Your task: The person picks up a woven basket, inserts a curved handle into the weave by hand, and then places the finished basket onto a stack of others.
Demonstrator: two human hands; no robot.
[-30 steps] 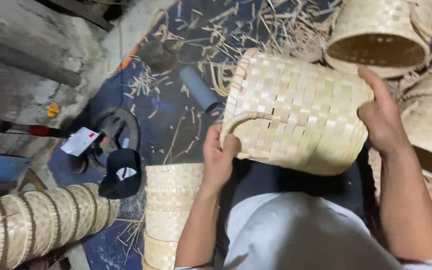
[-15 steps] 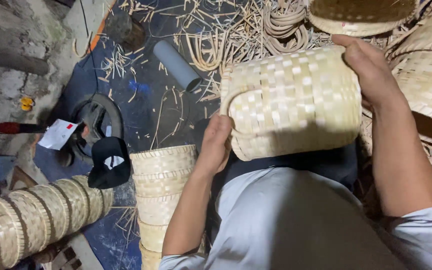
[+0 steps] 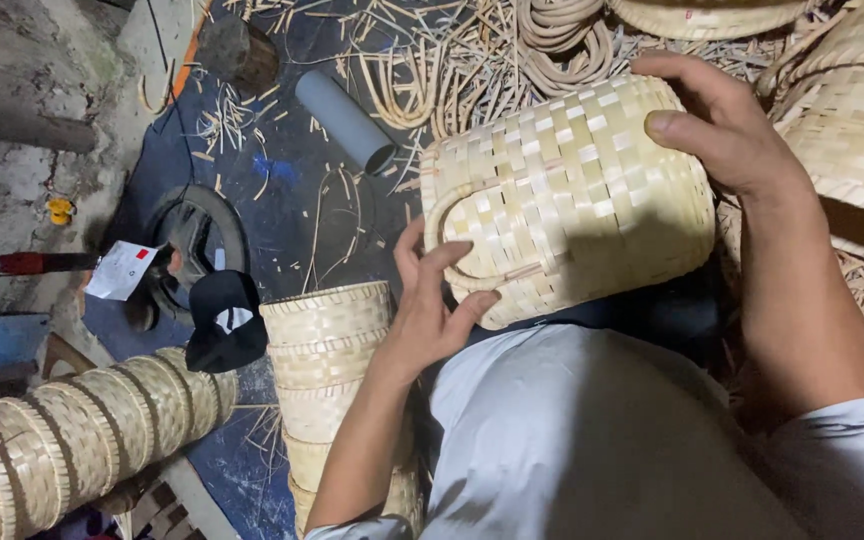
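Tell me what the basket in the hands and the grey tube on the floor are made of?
The pale yellow woven basket looks like flat bamboo or cane strips, matte and unpainted: a checker weave shows. The smooth grey tube seems plastic pipe, though only its even surface and hollow end suggest that.

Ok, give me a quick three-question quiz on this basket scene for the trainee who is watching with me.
1. True or false: both hands are on the woven basket.
2. Which hand is at the basket's handle loop? A) left hand B) right hand C) neither
3. Fill in: beside the left forearm stands a stack of nested ______.

Key
1. True: the left hand grips at the handle end, and the right hand presses on the far end.
2. A.
3. Baskets, woven like the held one; a black cap lies on the floor to their left, and a grey tube lies farther off.
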